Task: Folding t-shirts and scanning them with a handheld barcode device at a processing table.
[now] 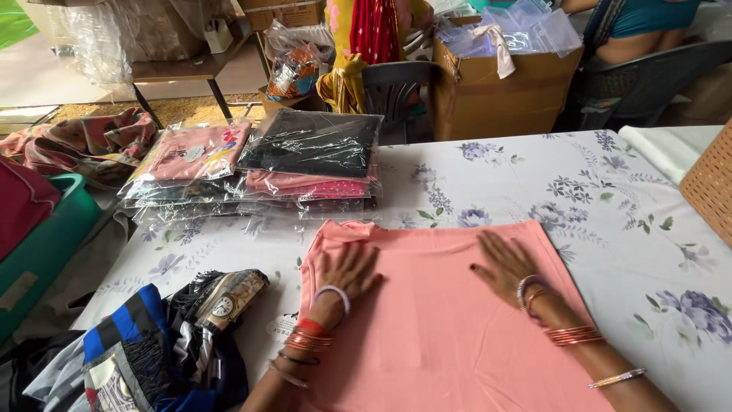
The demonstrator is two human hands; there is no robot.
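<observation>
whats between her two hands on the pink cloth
Nothing: in the head view, only a bare stretch of the pink cloth lies between the left hand and the right hand, both pressed flat on it.

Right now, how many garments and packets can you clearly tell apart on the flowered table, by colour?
Salmon-pink cloth under left hand and right hand: 1
Black packet: 1
Pink packets: 2
Striped blue-black cloth: 1
Total: 5; further clear packets lower in the stacks cannot be counted.

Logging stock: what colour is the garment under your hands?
Plain salmon pink garment, head view.
</observation>
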